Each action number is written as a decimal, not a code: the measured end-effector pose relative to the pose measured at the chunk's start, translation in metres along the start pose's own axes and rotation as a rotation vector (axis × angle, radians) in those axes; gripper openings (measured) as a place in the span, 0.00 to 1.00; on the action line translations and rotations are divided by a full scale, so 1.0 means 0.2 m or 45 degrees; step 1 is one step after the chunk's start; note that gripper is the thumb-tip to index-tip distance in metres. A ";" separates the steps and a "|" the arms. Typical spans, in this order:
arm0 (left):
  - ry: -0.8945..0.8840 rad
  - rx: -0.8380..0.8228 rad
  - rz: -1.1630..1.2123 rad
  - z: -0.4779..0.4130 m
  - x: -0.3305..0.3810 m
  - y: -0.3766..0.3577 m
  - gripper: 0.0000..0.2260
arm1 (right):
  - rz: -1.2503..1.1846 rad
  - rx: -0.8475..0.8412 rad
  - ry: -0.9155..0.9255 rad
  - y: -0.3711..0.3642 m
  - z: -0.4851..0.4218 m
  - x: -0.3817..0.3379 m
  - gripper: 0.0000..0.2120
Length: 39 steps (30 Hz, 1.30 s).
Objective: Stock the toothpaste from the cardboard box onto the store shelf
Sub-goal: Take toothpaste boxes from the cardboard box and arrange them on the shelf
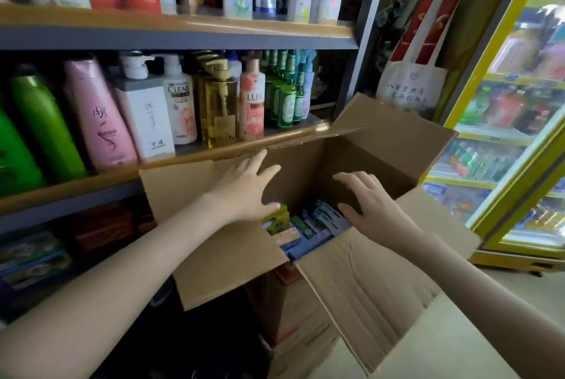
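Note:
An open cardboard box (360, 280) stands in front of the store shelf (91, 183), its flaps spread outward. Several toothpaste cartons (308, 229) in blue, green and yellow lie at the bottom of it. My left hand (244, 186) hovers over the box's left side with fingers spread and holds nothing. My right hand (370, 204) reaches over the opening from the right, fingers loosely bent, also holding nothing. Both hands are above the cartons and do not touch them.
The shelf carries shampoo and body-wash bottles (101, 115) on two levels, with boxed goods (30, 256) on the dim lower level at the left. A tote bag (409, 85) hangs beside the shelf. A yellow-framed drinks fridge (513, 121) stands at the right.

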<state>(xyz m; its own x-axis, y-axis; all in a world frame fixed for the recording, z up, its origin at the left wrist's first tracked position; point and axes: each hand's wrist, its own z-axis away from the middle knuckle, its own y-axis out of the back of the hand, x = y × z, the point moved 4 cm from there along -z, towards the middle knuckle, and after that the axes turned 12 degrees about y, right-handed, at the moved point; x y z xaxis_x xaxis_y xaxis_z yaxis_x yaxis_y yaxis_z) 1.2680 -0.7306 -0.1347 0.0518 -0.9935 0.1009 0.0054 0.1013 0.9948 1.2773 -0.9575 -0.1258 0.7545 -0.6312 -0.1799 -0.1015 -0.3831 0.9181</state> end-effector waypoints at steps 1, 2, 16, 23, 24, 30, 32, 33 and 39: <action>0.027 0.027 -0.026 -0.08 -0.01 -0.01 0.36 | -0.011 -0.042 0.019 -0.02 -0.07 0.06 0.25; 0.053 0.061 -0.050 -0.14 -0.01 -0.01 0.37 | -0.021 -0.079 0.039 -0.04 -0.13 0.12 0.25; 0.618 0.104 -0.256 -0.34 -0.17 -0.24 0.42 | -0.194 -0.643 0.555 -0.61 -0.68 0.53 0.32; 0.706 0.089 -0.328 -0.40 -0.15 -0.29 0.41 | -0.229 -0.824 0.664 -0.86 -0.75 0.62 0.34; 0.701 0.106 -0.340 -0.42 -0.16 -0.29 0.41 | -0.214 -0.865 0.670 -0.90 -0.75 0.63 0.34; 0.687 0.025 -0.652 -0.53 -0.16 -0.33 0.43 | -0.153 -0.996 0.685 -1.05 -0.77 0.68 0.33; 0.707 0.031 -0.674 -0.57 -0.17 -0.33 0.44 | -0.118 -1.036 0.700 -1.08 -0.77 0.69 0.34; 0.705 0.039 -0.654 -0.58 -0.18 -0.32 0.44 | -0.089 -1.064 0.708 -1.09 -0.76 0.70 0.35; 0.653 0.060 -0.596 -0.60 -0.24 -0.36 0.46 | -0.071 -1.223 0.687 -1.35 -0.77 0.65 0.45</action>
<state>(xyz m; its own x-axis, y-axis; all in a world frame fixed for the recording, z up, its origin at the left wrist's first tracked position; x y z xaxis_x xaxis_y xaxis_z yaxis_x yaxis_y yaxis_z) 1.3845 -0.6845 -0.2134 0.5201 -0.7812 -0.3453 0.0999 -0.3458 0.9330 1.5032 -0.8318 -0.3427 0.9499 -0.1625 -0.2669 0.3116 0.4292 0.8478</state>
